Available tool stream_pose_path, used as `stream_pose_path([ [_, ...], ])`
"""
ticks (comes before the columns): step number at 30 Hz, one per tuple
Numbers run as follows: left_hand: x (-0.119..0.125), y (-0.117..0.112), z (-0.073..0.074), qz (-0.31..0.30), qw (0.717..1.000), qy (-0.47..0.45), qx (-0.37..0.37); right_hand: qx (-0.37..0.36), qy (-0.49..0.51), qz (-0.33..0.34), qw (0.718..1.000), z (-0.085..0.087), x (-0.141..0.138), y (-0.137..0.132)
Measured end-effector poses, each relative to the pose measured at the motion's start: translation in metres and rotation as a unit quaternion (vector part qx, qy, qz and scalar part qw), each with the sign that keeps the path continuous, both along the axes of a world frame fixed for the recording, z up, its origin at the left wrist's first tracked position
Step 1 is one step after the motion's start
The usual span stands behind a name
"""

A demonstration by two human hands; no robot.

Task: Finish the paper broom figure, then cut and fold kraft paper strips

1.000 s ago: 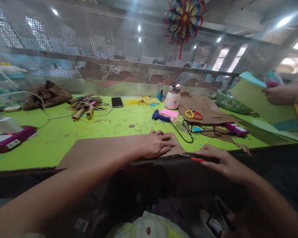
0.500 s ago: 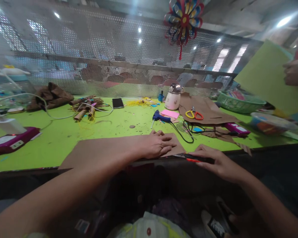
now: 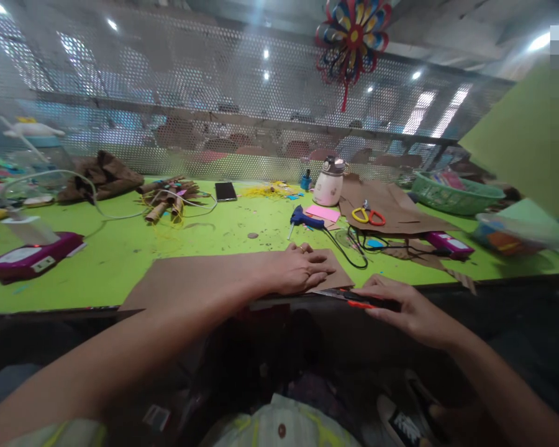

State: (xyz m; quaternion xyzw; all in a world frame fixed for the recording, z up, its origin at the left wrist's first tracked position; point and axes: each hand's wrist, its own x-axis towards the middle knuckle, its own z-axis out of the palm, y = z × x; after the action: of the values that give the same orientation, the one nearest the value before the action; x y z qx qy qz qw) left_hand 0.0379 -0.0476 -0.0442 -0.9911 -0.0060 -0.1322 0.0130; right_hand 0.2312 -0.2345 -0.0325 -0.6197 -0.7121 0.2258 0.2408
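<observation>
A sheet of brown paper (image 3: pixel 186 276) lies along the front edge of the green table. Pressed flat on it is my left hand (image 3: pixel 302 270), fingers spread, with a ring on one of them. My right hand (image 3: pixel 410 310) grips scissors with black and red handles (image 3: pixel 361 303) at the table edge. Their pale blades point left, against the paper's near right edge beside my left fingertips. How far the blades part is too small to tell. Just beyond the paper lies a blue glue gun (image 3: pixel 305 218) with a black cord.
A purple power strip (image 3: pixel 37 254) with a white plug sits at left. Behind are rolled brown paper bundles (image 3: pixel 168 202), a phone (image 3: pixel 225 191) and a white bottle (image 3: pixel 328 183). Yellow-and-red-handled scissors (image 3: pixel 368 216) rest on more brown paper. A green basket (image 3: pixel 456 195) and a raised green sheet (image 3: pixel 512 136) are at right.
The view has shifted slightly, so the table things appear a little to the right. The scissors are slightly nearer my left hand. The raised green sheet has moved right.
</observation>
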Motion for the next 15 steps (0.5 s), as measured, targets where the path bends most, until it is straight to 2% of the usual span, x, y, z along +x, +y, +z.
stream_pose_path([
  [7,0.0001,0.0019,-0.0006,-0.002,1.000,0.008,-0.014,-0.007,-0.017,-0.003,1.000,0.0058,-0.0032,-0.0085],
  [15,0.0060,-0.0013,0.0018,-0.004,1.000,0.000,0.016,0.014,-0.013,-0.002,1.000,0.0055,-0.0070,-0.0080],
])
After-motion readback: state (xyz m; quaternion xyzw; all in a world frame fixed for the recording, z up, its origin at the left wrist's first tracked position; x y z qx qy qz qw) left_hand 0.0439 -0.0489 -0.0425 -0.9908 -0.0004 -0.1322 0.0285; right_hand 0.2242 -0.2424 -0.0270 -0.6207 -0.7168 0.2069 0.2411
